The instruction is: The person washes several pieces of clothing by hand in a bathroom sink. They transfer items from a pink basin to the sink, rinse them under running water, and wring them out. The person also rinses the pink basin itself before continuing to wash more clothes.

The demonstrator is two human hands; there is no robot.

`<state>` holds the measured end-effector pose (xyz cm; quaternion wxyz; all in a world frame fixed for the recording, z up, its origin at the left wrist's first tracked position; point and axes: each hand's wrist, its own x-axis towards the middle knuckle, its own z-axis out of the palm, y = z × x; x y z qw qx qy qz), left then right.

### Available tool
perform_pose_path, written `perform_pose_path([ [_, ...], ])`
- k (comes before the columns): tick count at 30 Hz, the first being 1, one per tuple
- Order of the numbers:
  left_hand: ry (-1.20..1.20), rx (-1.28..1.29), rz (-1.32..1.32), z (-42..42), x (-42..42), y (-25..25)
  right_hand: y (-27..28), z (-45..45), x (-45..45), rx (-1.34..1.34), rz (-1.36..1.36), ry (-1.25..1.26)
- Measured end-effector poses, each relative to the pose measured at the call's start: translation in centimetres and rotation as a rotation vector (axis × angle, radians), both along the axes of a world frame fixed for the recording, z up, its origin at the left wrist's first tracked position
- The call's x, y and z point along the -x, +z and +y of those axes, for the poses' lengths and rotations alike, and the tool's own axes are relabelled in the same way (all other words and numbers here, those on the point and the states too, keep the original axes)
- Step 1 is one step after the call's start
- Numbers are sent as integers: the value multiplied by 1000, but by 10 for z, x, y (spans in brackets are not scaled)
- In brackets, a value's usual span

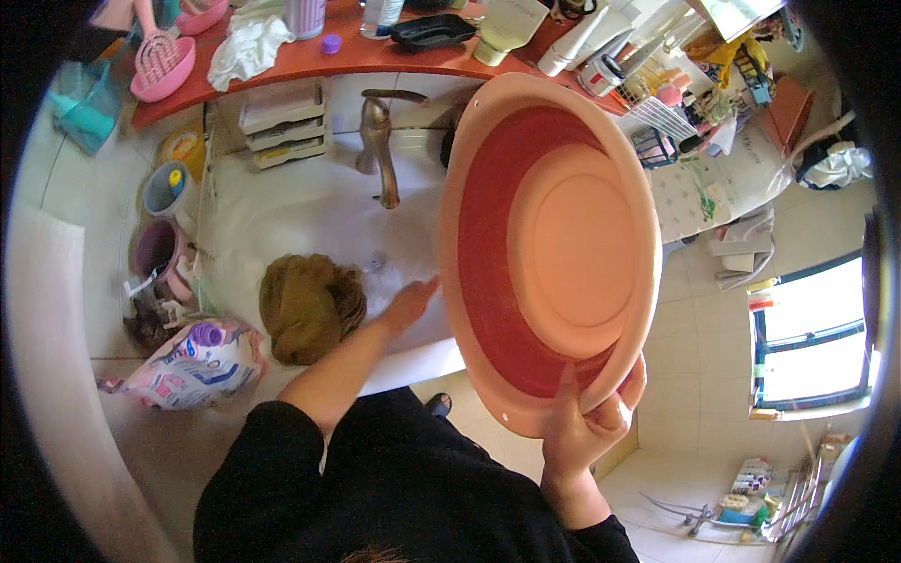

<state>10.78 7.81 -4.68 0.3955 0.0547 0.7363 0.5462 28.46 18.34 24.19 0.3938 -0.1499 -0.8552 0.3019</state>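
Observation:
My right hand [598,419] grips the rim of a pink plastic basin [574,239], which is tilted on its side over the right part of the white sink [246,218]. The inside wall of the basin is dark red. My left hand [414,302] reaches over the sink, its fingertips at or behind the basin's left edge; whether they touch it is hidden. Bunched olive-brown cloth [310,306] lies in the sink, left of my left hand. A bronze-coloured faucet [383,151] stands at the sink's back.
A red shelf [317,60] with bottles, tubes and a pink bowl [165,81] runs behind the sink. At the left are a grey cup [165,190], a purple cup [156,246] and a printed plastic pouch [197,366]. A white tiered rack [285,130] stands by the faucet.

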Motion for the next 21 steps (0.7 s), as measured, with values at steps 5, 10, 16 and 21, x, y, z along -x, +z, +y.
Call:
perform_pose_path([
  [5,195,-200,315,48,-38,4,-5,-12,1,-119,2,148],
  [10,394,-521,-326,18,-37,36,7,-22,9,-9,-77,230],
  [16,772,-609,-250,-45,-19,15,4,-8,15,220,-177,259],
  [21,896,-520,-239,-99,-25,85,1,1,17,658,-169,393],
])
